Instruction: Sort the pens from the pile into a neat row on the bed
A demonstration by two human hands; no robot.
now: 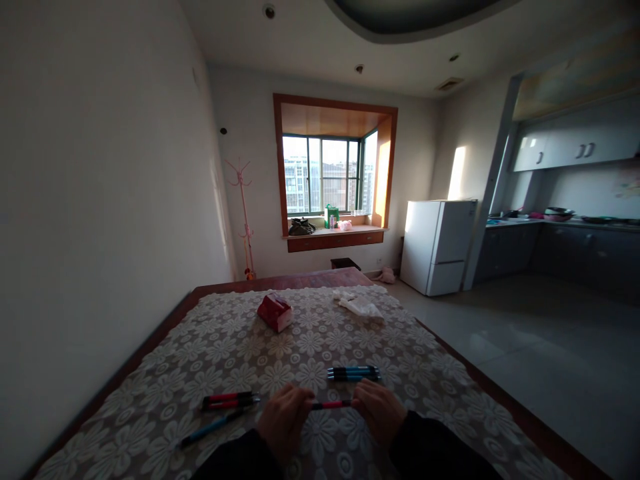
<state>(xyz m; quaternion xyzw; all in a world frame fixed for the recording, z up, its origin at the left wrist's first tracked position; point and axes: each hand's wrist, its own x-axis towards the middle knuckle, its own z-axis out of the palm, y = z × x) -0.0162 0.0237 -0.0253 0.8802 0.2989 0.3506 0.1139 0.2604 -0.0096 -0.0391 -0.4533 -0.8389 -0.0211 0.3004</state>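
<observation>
Between my two hands is a red and black pen (330,405), lying level across the space just above or on the tablecloth; I cannot tell which. Its left end is pinched by my left hand (286,415), its right end by my right hand (379,408). Several blue pens (353,373) lie side by side just beyond my right hand. Left of my left hand rest red and black pens (229,400), close together. Nearer to me, a single blue pen (210,429) lies slanted on the cloth.
A flower-patterned lace tablecloth (200,363) covers most of the wooden table (325,279). Farther back on it are a red tissue box (275,313) and a crumpled white plastic bag (361,307). A wall (100,233) borders the table's left side; a white fridge (435,247) stands beyond, right.
</observation>
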